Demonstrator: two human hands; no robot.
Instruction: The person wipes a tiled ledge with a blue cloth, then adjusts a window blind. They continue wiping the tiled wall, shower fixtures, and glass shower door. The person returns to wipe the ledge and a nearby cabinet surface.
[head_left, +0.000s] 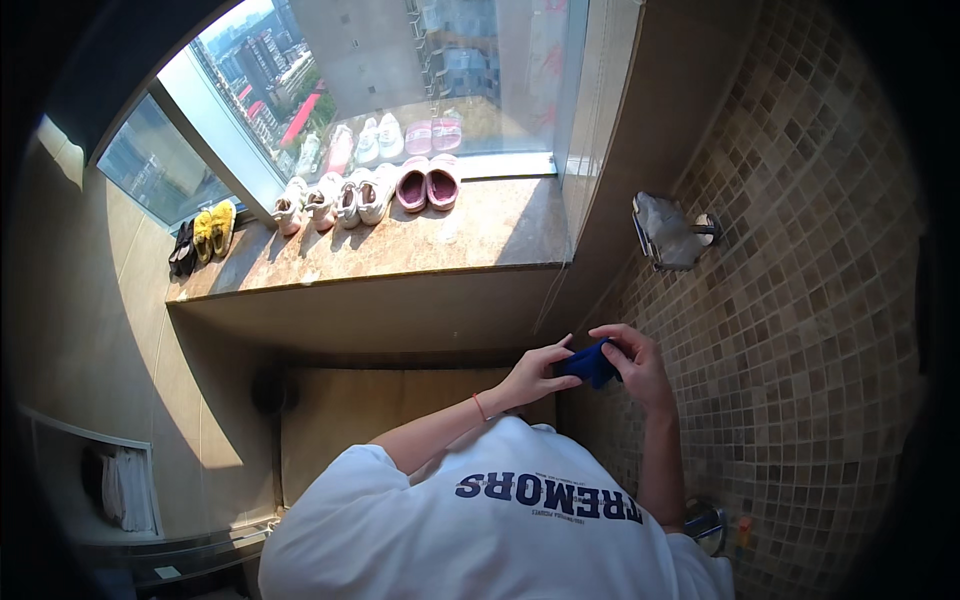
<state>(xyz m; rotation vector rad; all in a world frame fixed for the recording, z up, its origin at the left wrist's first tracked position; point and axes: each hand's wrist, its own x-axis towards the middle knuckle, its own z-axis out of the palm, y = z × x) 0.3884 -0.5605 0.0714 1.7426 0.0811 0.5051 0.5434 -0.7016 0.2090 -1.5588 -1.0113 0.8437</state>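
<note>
A small dark-blue cloth (589, 365) is stretched between my two hands, at about the height of my chest. My left hand (534, 373), with a thin red band at its wrist, pinches the cloth's left end between thumb and fingers. The cloth's right end is held by my right hand (636, 366), the thumb pressed on it and the forefinger raised above. Folds hide the cloth's full shape. Beyond my hands rises the front of a stone window sill (502, 240), and thin cords (553, 296) hang down close to them.
Pink clogs (427, 184), white sneakers (365, 196), yellow shoes (214, 229) and black shoes (182, 251) line the sill below a window (375, 82). On the mosaic-tiled wall (795, 315) at right, a metal rack (652, 251) holds a clear plastic bag (667, 225). A wall niche (150, 480) lies at lower left.
</note>
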